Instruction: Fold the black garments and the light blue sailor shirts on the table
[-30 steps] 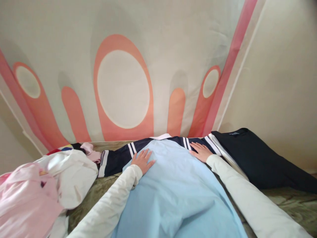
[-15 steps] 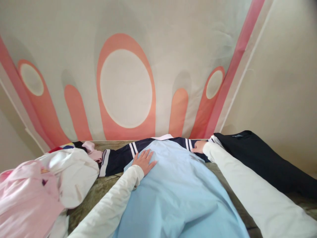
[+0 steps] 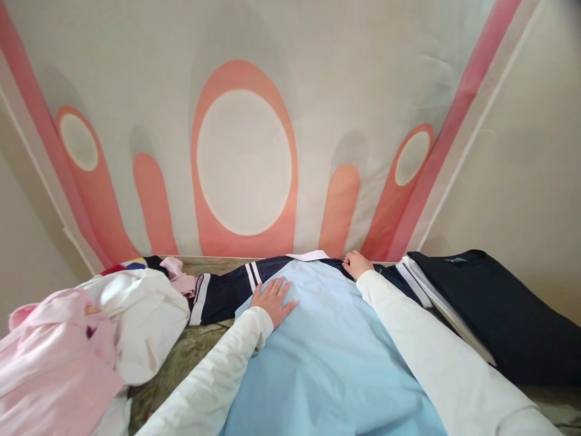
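A light blue shirt (image 3: 333,357) with navy sleeves, white stripes and a white collar lies spread out, its collar at the far side. My left hand (image 3: 273,301) rests flat on the upper left of its front, fingers spread. At the shoulder near the collar is my right hand (image 3: 357,265), its fingers curled onto the navy fabric, partly hidden by the hand itself. The left sleeve (image 3: 222,298) stretches out to the side. My right forearm covers part of the other sleeve (image 3: 403,284).
On the left is a loose heap of clothes, with a pink garment (image 3: 54,357) and a white one (image 3: 147,324). Folded black clothing (image 3: 494,318) is stacked on the right. Underneath is a brownish-green surface (image 3: 175,363), with a patterned wall (image 3: 313,121) behind it.
My right hand has moved from the striped right sleeve inward to the shoulder near the collar. My left hand stays flat on the shirt. The view has shifted slightly.
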Demonstrator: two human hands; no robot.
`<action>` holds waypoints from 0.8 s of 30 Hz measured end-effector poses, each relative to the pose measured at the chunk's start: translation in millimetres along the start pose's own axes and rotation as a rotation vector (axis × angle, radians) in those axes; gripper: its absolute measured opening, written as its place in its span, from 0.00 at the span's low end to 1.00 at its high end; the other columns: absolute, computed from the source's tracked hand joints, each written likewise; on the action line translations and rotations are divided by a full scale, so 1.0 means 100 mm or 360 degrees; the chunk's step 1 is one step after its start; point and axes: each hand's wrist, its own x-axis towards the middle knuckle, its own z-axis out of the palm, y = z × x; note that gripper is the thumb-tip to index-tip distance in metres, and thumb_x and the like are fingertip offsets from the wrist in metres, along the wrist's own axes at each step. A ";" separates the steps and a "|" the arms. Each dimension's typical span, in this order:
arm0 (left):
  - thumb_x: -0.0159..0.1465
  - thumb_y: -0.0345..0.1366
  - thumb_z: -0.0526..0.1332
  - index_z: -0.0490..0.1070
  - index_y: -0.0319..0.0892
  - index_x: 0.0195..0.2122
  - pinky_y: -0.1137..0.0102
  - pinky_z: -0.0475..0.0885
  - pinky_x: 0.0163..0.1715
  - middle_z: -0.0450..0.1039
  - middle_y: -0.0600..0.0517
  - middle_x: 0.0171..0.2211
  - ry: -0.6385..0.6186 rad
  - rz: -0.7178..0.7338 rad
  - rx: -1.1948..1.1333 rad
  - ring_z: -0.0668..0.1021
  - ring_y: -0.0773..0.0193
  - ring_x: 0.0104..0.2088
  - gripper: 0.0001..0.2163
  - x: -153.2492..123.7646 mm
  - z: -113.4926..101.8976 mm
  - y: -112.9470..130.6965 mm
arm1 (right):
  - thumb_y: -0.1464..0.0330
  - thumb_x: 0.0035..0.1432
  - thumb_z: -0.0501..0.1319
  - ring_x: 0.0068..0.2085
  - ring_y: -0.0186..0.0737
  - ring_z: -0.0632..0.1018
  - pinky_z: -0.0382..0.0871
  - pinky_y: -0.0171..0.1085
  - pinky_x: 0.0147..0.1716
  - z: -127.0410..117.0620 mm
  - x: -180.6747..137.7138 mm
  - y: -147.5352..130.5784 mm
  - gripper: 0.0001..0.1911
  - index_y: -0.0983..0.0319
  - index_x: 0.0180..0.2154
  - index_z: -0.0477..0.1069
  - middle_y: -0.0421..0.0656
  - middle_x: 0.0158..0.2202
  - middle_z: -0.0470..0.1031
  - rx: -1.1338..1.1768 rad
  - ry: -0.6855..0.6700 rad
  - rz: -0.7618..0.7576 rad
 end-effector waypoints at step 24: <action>0.61 0.57 0.35 0.49 0.50 0.59 0.50 0.44 0.55 0.46 0.52 0.61 0.0043 0.0027 -0.0016 0.51 0.53 0.60 0.29 -0.02 0.02 0.04 | 0.56 0.59 0.42 0.57 0.47 0.57 0.51 0.49 0.51 0.02 -0.34 -0.02 0.25 0.57 0.56 0.53 0.45 0.59 0.53 -0.0173 -0.0006 -0.0419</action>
